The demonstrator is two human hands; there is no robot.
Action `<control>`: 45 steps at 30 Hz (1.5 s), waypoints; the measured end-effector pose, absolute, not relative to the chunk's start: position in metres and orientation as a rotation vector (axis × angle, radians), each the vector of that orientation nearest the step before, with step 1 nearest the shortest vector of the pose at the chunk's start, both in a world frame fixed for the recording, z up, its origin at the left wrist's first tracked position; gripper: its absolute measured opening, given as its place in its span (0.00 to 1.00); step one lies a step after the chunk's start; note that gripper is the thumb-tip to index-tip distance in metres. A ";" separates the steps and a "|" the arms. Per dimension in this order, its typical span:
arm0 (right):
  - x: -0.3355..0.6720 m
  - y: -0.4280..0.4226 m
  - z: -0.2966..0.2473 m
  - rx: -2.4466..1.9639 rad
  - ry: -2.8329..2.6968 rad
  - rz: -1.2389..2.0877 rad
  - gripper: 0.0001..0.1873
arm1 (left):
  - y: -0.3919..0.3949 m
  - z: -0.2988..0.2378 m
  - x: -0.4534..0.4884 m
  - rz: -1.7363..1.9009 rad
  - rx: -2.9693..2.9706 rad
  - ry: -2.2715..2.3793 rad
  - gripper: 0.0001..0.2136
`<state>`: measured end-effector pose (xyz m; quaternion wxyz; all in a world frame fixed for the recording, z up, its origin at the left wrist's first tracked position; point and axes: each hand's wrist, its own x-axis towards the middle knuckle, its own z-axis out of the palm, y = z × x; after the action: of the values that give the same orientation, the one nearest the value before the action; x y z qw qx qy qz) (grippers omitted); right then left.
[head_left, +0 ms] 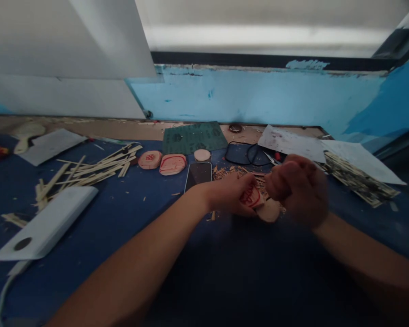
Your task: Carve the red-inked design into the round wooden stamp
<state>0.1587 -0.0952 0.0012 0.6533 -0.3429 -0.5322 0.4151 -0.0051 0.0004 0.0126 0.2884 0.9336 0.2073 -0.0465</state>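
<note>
My left hand (229, 193) is closed around a small wood piece (251, 198) with red line markings on its face. Just right of it, my right hand (300, 188) is raised in a fist and slightly blurred; whatever lies inside its fingers is hidden. Between and below the hands sits a plain round wood slice (268, 211), touching or nearly touching the marked piece. Wood shavings (233, 172) are heaped behind my left hand. A phone (199, 174) lies beside them, partly covered by my left wrist.
Two red-marked wood slices (172, 164) and a plain disc (202, 156) lie near a green sandpaper sheet (194, 137). Wooden sticks (88, 170) and a white power strip-like device (47, 225) are at left. Black cord (241, 154), papers (293, 143) and a patterned panel (359, 179) lie rightward.
</note>
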 end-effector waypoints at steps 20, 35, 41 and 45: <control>0.163 -0.089 -0.011 -0.865 -1.159 1.010 0.21 | 0.001 0.010 -0.006 -0.088 2.488 0.530 0.42; 0.162 -0.090 0.003 -0.829 -1.091 0.995 0.26 | -0.002 0.014 -0.006 -0.146 2.485 0.574 0.39; 0.161 -0.087 -0.011 -0.920 -1.114 1.065 0.23 | -0.001 0.011 -0.006 -0.093 2.503 0.528 0.42; 0.174 -0.084 -0.005 -0.939 -1.157 1.095 0.21 | 0.001 0.014 -0.009 -0.090 2.495 0.544 0.42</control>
<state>0.1745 -0.0841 -0.0045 0.6022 -0.4054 -0.4996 0.4726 -0.0088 0.0007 0.0136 0.2891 0.9348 0.2037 -0.0337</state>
